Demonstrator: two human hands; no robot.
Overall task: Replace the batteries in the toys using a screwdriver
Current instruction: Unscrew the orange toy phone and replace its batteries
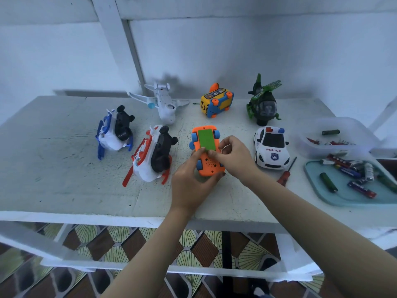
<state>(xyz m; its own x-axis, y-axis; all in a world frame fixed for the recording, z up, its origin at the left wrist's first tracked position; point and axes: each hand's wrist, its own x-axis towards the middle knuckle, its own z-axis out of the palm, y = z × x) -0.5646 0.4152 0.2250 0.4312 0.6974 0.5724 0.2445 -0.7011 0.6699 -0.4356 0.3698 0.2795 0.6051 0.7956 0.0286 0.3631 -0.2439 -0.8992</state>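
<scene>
Two hands: both are at the orange toy car (209, 167), above the near middle of the table (64, 168).
Orange toy car: it is turned underside up, blue wheels showing, its far end pointing away from the person and its near end tipped toward them.
Left hand (189, 179): it cups the car from below and from the left, fingers curled round the body, with the thumb lying up along the underside to the near edge of the green cover (206, 139).
Right hand (233, 157): it comes in from the right with fingers bent, thumb and forefinger closed together on the near end of the green cover, just beside the left thumb.
Green cover: a flat rectangle lying along the middle of the underside; whether it sits flush or is lifted cannot be told.
Screwdriver (286, 172): red handle toward the person, it lies loose on the table right of the right wrist, between the police car (271, 148) and the tray (341, 197), in neither hand.
Tray: pale blue, at the right edge, with loose batteries (363, 175) scattered in it.
Clear box (309, 145): behind the tray, with one green battery and some red bits inside.
Back row: a white plane (163, 102), a yellow bus (216, 102) on its side, and a green helicopter (263, 102).
Left side: a blue and white helicopter (113, 132) and a red and white helicopter (152, 155), both tipped over, well apart from the hands.
</scene>
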